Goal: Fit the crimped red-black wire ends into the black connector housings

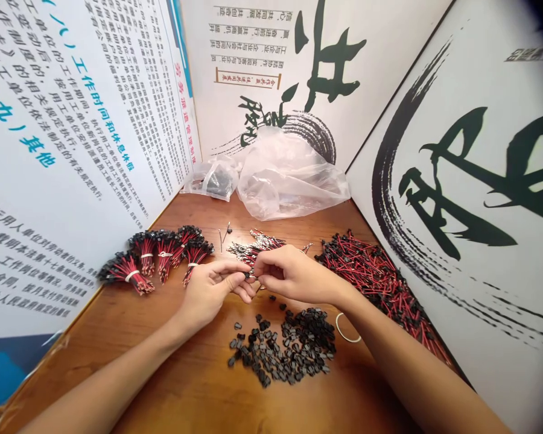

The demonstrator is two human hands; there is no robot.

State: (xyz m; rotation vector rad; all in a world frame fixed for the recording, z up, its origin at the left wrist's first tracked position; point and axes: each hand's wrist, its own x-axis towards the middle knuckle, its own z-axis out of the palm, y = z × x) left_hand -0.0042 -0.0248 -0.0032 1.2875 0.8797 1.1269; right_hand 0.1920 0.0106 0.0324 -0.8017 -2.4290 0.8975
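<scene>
Between thumb and fingertips, my left hand (215, 289) pinches a small black connector housing (247, 275). My right hand (283, 274) meets it from the right with its fingers closed together at the connector; what they grip is mostly hidden, though a thin wire end seems to be there. Right behind the hands lies a heap of loose wires (253, 244) with pale metal ends. Nearer to me, below both hands, is a spread pile of black connector housings (294, 346).
Several bundles of red-and-black wires (138, 274), tied with pale bands, lie at left. A large heap of similar wires (380, 277) runs along the right panel. Clear plastic bags (289, 175) sit at the back. A rubber band (347, 328) lies by my right forearm. Printed panels enclose the wooden table (185, 374).
</scene>
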